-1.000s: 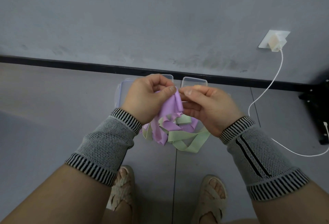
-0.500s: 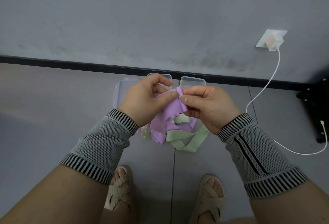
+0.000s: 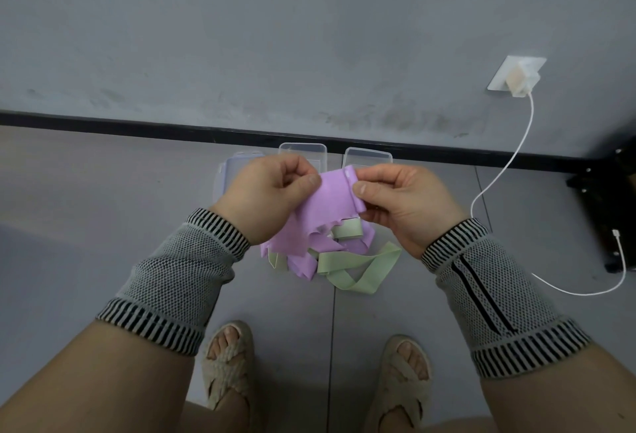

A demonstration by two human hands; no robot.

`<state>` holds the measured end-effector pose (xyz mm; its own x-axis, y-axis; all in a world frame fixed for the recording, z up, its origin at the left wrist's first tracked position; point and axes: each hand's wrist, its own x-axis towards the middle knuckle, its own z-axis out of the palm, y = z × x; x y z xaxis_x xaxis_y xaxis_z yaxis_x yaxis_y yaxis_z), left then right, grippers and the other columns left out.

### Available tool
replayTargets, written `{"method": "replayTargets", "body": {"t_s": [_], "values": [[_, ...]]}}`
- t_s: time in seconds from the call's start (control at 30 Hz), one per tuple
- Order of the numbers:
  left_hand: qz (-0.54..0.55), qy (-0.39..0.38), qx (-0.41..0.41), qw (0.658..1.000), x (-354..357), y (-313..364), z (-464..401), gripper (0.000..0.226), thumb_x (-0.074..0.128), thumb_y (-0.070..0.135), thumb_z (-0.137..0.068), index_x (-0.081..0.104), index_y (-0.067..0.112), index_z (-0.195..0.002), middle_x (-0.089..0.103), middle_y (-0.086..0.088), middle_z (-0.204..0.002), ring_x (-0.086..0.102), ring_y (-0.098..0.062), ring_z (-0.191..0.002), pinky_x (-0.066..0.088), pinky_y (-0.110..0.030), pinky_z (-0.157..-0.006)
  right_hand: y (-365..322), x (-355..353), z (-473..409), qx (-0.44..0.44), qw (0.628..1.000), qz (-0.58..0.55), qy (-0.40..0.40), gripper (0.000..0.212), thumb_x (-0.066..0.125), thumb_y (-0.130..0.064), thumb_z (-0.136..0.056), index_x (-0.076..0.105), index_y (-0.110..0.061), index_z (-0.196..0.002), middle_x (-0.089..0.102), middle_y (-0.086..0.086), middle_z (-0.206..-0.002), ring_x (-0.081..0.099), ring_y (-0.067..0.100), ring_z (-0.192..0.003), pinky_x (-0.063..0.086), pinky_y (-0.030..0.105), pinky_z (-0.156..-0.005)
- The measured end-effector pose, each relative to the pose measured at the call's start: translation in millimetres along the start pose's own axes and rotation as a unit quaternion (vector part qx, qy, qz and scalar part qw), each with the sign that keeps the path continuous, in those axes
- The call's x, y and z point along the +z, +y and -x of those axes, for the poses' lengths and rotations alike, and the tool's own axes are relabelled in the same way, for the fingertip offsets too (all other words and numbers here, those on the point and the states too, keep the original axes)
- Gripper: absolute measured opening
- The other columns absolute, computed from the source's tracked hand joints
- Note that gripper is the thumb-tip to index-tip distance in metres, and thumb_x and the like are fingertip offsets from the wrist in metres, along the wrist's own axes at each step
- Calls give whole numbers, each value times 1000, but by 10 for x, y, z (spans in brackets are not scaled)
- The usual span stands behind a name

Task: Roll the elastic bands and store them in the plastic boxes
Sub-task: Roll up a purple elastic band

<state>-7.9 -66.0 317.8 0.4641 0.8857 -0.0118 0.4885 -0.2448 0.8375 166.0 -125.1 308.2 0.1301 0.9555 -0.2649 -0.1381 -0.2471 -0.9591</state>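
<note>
The left hand [image 3: 268,197] and right hand [image 3: 401,204] each pinched one wide purple elastic band [image 3: 335,200] above the floor; one green elastic band [image 3: 358,265] lay beneath, three clear plastic boxes [image 3: 368,154] beyond.

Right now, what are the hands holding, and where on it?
Both hold the purple band by its top end: the left hand pinches the left edge, the right hand pinches the right edge. The rest hangs down.

purple band [image 3: 335,204] now spread flat between left hand [image 3: 266,198] and right hand [image 3: 404,204], hands farther apart
</note>
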Motion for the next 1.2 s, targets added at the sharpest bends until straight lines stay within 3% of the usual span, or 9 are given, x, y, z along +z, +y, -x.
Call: {"method": "replayTargets", "body": {"t_s": [0.1, 0.27, 0.43, 0.63, 0.87, 1.03, 1.2], "values": [[5, 6, 10, 1000, 4, 17, 4, 24, 56, 15, -91, 56, 24, -68, 56, 7, -64, 48, -8, -61, 42, -24, -62, 14, 27, -8, -1, 1000, 23, -16, 22, 55, 4, -88, 69, -12, -94, 67, 20, -90, 58, 29, -81, 51, 45, -83], [-14, 16, 18, 1000, -4, -7, 10, 25, 56, 18, -91, 54, 26, -67, 55, 11, -63, 46, -1, -56, 38, -15, -55, 23, 50, -13, 16, 999, 37, -21, 23, 53, 1, -91, 70, -12, -87, 63, 15, -76, 49, 27, -68, 44, 32, -63], [-51, 19, 30, 998, -4, -2, 10, 25, 56, 21, -91, 53, 27, -67, 54, 12, -62, 48, 4, -56, 35, -8, -54, 12, 26, -1, 22, 998, 54, 0, 21, 55, 0, -90, 70, -13, -82, 62, 4, -62, 45, 13, -53, 39, 23, -50], [-70, 21, 35, 997, -3, 1, 8, 25, 55, 24, -91, 53, 28, -67, 54, 13, -63, 48, 6, -56, 36, -7, -53, 11, -19, -6, 18, 999, 29, -7, 21, 57, 0, -88, 71, -13, -79, 62, 10, -70, 46, 20, -62, 43, 22, -52], [-62, 9, 34, 997, 6, -1, 0, 25, 55, 24, -92, 54, 28, -67, 56, 11, -65, 48, 2, -57, 37, -10, -54, 12, 1, -11, 9, 1000, 13, 11, 22, 63, 5, -82, 68, -11, -67, 60, 15, -69, 49, 29, -73, 45, 40, -72], [-67, 4, 34, 997, 15, 24, 8, 26, 54, 24, -92, 54, 28, -66, 57, 6, -67, 48, -3, -59, 36, -11, -55, 12, 20, -9, 3, 1000, 20, 22, 18, 68, 5, -77, 60, -9, -68, 59, 4, -55, 50, 20, -57, 43, 30, -59], [-70, -6, 38, 997, 17, 41, 14, 29, 50, 24, -95, 52, 28, -66, 54, 7, -64, 47, -5, -61, 38, -18, -60, 10, 44, -21, 5, 1000, 12, 22, 22, 70, 5, -76, 56, -10, -67, 57, 4, -54, 49, 20, -55, 41, 31, -58]]}}
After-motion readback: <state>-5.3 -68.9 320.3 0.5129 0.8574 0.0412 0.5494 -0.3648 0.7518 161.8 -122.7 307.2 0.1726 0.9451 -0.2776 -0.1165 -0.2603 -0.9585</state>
